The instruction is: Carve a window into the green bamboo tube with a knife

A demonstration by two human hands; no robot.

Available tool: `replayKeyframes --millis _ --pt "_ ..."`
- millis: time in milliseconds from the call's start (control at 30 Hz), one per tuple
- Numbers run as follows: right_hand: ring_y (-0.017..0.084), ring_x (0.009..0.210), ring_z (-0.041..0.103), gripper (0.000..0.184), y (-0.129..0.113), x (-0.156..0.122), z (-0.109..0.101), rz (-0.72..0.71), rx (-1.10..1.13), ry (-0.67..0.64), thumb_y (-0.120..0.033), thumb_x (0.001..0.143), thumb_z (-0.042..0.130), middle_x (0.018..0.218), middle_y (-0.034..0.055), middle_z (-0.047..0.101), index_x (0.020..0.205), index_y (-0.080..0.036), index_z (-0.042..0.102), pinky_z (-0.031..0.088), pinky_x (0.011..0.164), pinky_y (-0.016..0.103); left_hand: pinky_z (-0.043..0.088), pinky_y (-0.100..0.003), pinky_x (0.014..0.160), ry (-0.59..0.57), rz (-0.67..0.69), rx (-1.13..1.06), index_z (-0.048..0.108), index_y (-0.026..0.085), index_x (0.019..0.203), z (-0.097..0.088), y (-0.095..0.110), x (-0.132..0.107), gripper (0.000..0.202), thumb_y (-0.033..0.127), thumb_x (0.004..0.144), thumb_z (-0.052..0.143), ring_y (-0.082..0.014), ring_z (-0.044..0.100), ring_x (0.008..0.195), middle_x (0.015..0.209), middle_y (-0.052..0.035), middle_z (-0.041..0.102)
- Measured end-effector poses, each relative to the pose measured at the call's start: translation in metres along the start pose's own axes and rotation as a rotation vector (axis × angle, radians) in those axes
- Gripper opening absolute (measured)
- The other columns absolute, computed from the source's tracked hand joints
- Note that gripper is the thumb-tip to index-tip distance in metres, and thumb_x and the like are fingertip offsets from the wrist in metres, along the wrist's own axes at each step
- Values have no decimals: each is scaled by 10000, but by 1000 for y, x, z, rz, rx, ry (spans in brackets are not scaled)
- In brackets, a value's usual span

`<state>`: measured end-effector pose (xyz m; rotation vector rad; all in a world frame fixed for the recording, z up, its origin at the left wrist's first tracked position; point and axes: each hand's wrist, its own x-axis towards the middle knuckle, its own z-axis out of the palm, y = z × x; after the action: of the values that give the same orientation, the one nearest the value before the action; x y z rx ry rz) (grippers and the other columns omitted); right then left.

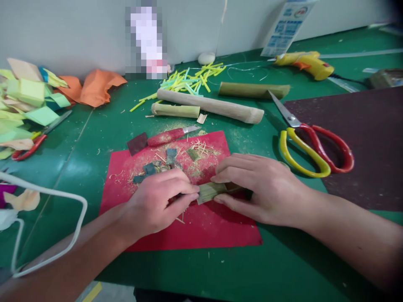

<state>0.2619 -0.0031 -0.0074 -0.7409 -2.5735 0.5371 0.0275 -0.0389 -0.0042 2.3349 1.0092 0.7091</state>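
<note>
My right hand (264, 186) grips a short piece of bamboo (208, 193) between thumb and fingers, low over a red sheet (138, 239). At the bamboo's left end, my left hand (160, 197) is closed in a pinch. What sits between its fingertips is too small and hidden to name. Just beyond the hands lie small dark scraps (171, 156), a greenish chip (192, 154) and pale shavings with dust (204, 149). A red-handled craft knife (166, 137) rests across the sheet's far edge beside a dark brown square (137, 144).
Bamboo tubes (210, 105) and yellow-green strips (179, 82) lie behind the sheet. Large scissors (307, 138) overlap a dark board (365, 147) at right, below a yellow glue gun (305, 64). Coloured paper (30, 94) and red-handled scissors (31, 147) are left. A white cable (80, 197) loops over my left forearm.
</note>
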Motion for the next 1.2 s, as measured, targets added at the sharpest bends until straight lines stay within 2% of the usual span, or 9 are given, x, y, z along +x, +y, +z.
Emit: replayKeyframes --millis 467,600,700,833,1000,1200 --pt "164 746 542 124 0 1 -2 27 19 -26 -285 824 516 819 55 600 850 -183 581 390 643 289 476 -204 655 -17 -51 -14 628 154 864 -1 0 1 90 145 847 540 -101 594 733 820 -33 636" --pt "163 750 532 136 0 1 -2 29 16 -36 -292 825 518 820 57 596 860 -176 581 388 647 289 481 -210 681 -27 -16 -15 626 155 877 -1 0 1 87 157 849 544 -109 599 769 850 -41 640" --pt "161 741 527 136 0 1 -2 29 14 -40 -288 827 515 812 55 595 851 -172 582 389 644 289 480 -205 680 -50 -37 -4 624 157 890 0 1 1 98 146 855 533 -102 595 761 859 -41 639" --pt "164 746 537 116 0 2 -1 20 15 -26 -277 812 533 820 55 600 847 -176 578 394 647 292 476 -208 657 -16 -15 1 622 151 861 0 2 2 86 149 852 537 -106 586 743 824 -38 630" --pt "168 754 552 128 3 1 0 8 23 -20 -287 821 530 839 59 618 866 -182 587 407 647 296 476 -195 663 -61 -5 3 618 147 895 -1 3 2 104 130 854 525 -93 581 738 829 -36 625" --pt "185 843 584 172 6 1 1 -46 -24 26 -283 843 528 895 66 649 946 -180 621 435 732 321 487 -214 669 -29 15 22 625 148 870 -2 -1 3 105 161 859 521 -113 597 766 849 -50 640"
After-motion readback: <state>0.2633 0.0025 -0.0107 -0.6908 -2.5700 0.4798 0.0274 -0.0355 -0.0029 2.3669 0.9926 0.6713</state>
